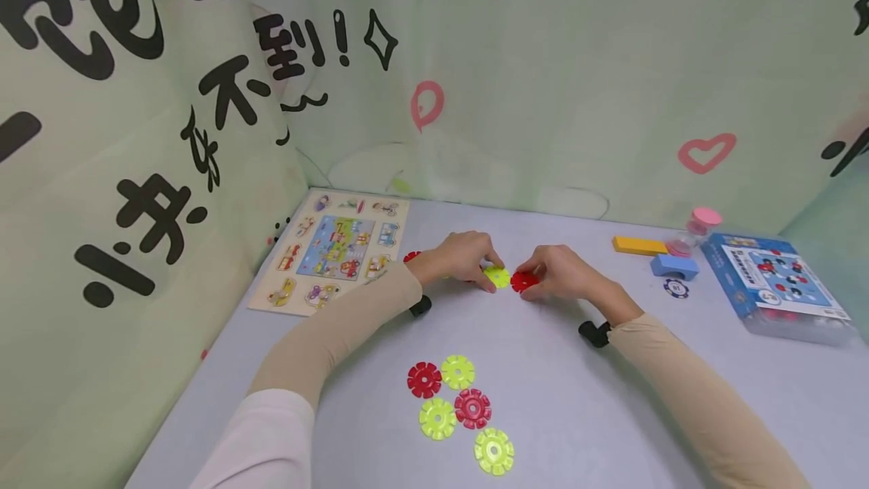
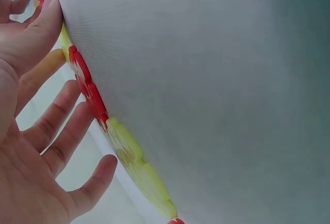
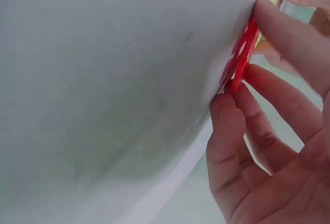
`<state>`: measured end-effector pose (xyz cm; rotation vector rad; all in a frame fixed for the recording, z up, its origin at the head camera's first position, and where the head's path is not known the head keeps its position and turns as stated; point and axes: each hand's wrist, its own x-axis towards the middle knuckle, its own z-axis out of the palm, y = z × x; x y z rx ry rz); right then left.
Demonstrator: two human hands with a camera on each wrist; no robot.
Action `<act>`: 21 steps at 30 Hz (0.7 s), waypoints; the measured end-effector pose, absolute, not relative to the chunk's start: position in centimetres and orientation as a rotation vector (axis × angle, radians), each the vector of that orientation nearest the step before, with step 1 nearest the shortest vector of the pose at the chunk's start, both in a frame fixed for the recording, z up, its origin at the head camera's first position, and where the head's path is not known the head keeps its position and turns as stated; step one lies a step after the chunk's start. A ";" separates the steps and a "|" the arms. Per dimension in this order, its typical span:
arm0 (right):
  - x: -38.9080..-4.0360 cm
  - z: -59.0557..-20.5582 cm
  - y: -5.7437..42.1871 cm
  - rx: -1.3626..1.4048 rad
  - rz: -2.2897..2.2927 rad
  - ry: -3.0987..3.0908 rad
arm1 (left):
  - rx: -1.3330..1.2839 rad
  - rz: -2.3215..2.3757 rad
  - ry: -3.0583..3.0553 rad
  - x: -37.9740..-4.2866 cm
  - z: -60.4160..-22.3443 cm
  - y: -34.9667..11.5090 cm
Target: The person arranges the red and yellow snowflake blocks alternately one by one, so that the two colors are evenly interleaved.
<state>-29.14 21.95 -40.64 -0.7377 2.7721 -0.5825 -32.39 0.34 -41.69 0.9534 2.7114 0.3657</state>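
Observation:
My left hand point(image 1: 465, 256) pinches a yellow-green notched plastic disc point(image 1: 498, 276) between thumb and index finger, flat on the table. Close on its right, a red notched disc point(image 1: 523, 281) is gripped at the edges by my right hand point(image 1: 560, 274). The two discs sit edge to edge; whether they interlock I cannot tell. Under the left hand's spread fingers, the left wrist view shows a line of discs: a red disc point(image 2: 87, 87), then a yellow-green disc point(image 2: 139, 162), then the edge of another red one. The right wrist view shows the red disc at my right fingertips.
Several loose red and yellow-green discs point(image 1: 472, 408) lie nearer me. A wooden picture puzzle board point(image 1: 285, 278) lies at back left. At the right are a yellow block point(image 1: 640, 245), a blue block point(image 1: 674, 267), a pink-capped bottle point(image 1: 697, 225), a round chip point(image 1: 676, 288) and a blue box point(image 1: 777, 278).

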 end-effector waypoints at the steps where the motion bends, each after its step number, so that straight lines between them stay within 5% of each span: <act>1: -29.1 -40.7 21.9 -0.746 -0.579 2.769 | 0.951 0.363 2.710 -32.4 -41.7 0.3; 12: -26.6 -40.7 21.5 -0.684 -0.530 2.885 | 0.939 0.350 2.715 -32.5 -42.0 0.6; 21: -17.0 -39.9 18.1 -1.014 -0.625 2.666 | 0.962 0.352 2.671 -32.7 -41.7 1.5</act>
